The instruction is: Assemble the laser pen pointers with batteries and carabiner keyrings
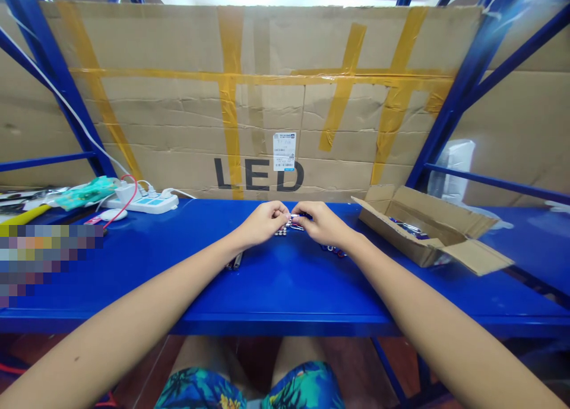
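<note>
At the middle of the blue table, my left hand [268,221] and my right hand [321,220] meet fingertip to fingertip. Both are closed in a pinch around a small shiny piece, too small to name. Just under the fingers lie several small silver pieces [280,232]. Beside my left wrist are dark metal rod-like pieces [237,261], partly hidden by the forearm. Small red, white and blue ring-like pieces [333,251] lie near my right wrist, which partly covers them.
An open cardboard box [401,251] with shiny pieces inside stands on the right. A white power strip [154,203] with cables and a teal plastic bag [86,191] are on the left. Behind the blue table [285,290] rises a large taped cardboard sheet [178,124], between blue metal posts.
</note>
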A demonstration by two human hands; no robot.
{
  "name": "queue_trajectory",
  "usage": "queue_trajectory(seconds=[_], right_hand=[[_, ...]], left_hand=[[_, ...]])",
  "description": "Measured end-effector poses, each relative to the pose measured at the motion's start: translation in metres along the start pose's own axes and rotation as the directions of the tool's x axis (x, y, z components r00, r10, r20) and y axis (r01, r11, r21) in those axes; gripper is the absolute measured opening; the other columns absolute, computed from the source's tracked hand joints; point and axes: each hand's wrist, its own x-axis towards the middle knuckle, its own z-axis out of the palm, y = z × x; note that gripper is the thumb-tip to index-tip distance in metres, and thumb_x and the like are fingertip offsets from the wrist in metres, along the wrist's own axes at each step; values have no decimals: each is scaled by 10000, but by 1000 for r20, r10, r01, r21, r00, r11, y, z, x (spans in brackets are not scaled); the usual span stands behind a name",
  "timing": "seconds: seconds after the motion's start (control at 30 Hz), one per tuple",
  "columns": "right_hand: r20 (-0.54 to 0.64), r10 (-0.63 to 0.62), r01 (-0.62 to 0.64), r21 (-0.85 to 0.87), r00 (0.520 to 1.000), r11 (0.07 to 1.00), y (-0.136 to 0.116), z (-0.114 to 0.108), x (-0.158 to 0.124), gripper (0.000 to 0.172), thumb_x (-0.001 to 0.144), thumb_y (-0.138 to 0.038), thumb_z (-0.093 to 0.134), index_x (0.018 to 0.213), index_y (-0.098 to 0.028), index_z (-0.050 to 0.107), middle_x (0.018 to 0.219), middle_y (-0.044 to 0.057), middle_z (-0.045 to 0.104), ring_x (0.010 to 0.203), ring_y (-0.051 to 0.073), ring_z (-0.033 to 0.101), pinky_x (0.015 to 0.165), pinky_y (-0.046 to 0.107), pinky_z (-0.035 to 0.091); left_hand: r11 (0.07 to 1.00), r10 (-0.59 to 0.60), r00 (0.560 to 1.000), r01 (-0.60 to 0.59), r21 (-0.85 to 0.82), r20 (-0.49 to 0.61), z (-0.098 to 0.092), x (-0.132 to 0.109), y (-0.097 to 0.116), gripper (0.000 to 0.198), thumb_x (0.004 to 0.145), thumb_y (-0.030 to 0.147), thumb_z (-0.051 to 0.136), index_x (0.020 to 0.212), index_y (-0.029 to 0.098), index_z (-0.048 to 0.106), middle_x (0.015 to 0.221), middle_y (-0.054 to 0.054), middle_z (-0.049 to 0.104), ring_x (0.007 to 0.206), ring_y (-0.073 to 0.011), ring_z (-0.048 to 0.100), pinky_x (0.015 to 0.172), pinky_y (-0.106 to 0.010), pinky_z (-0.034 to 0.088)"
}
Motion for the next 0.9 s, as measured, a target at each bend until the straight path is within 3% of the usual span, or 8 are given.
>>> queue_trajectory(seconds=[0.37, 0.43, 0.5, 0.57, 0.63, 0.7, 0.8, 0.9], right_hand=[[156, 90, -101, 61, 984, 993, -4, -12, 2, 199, 903, -207, 496, 841, -151, 676, 744, 32, 667, 682, 144, 544, 650, 263, 366], [142, 118, -126, 44, 983, 991, -1, -16, 3, 214, 905, -220, 486, 796, -158, 660, 718, 30, 655, 678, 149, 541, 655, 271, 367], [107, 152, -155, 14, 982, 988, 4, -20, 3, 219, 904, -228, 482, 769, -164, 642, 705, 33, 649, 675, 156, 541, 656, 279, 372], [80, 192, -191, -16, 978, 981, 11, -23, 2, 207, 901, -234, 483, 769, -169, 629, 692, 36, 646, 668, 162, 541, 647, 284, 375], [73, 239, -237, -42, 968, 971, 19, -26, 1, 180, 890, -225, 493, 773, -172, 619, 683, 37, 645, 660, 166, 541, 638, 286, 377], [74, 293, -289, -61, 953, 955, 25, -28, 1, 142, 868, -201, 513, 766, -171, 608, 684, 42, 650, 651, 168, 543, 627, 287, 379], [97, 358, -352, -73, 929, 933, 31, -28, 1, 120, 853, -172, 519, 759, -169, 593, 685, 54, 653, 627, 171, 544, 604, 291, 378], [145, 389, -381, -80, 910, 921, 33, -25, 1, 148, 867, -175, 491, 748, -170, 580, 697, 56, 655, 607, 166, 545, 585, 291, 377]], left_hand=[[998, -62, 995, 64, -20, 78, 1, 3, 3, 158, 874, 288, 527, 797, 153, 550, 596, 16, 558, 515, -106, 512, 517, -234, 399], [995, -14, 999, 9, 96, 44, 0, 2, 1, 179, 900, 296, 486, 819, 159, 570, 671, -8, 604, 582, -125, 550, 574, -261, 435], [943, 100, 995, -103, 317, 26, -3, 1, -2, 170, 903, 260, 472, 860, 166, 607, 805, -40, 662, 729, -162, 598, 688, -302, 463], [839, 184, 980, -198, 507, 77, -5, 0, -6, 180, 900, 215, 463, 923, 174, 636, 954, -65, 688, 887, -198, 611, 801, -342, 462], [767, 200, 966, -257, 587, 162, -4, -2, -8, 216, 906, 192, 446, 993, 174, 643, 1038, -80, 686, 965, -216, 608, 854, -363, 459], [715, 223, 936, -347, 607, 273, 1, -4, -6, 244, 910, 179, 447, 1057, 177, 642, 1101, -84, 678, 1035, -226, 595, 906, -376, 453], [619, 295, 824, -551, 560, 484, 18, -7, 3, 284, 908, 159, 466, 1135, 197, 633, 1211, -70, 650, 1153, -219, 550, 1023, -376, 396], [570, 320, 762, -629, 528, 563, 37, -8, 9, 332, 920, 187, 469, 1230, 193, 590, 1289, -72, 615, 1217, -221, 515, 1058, -364, 366]])
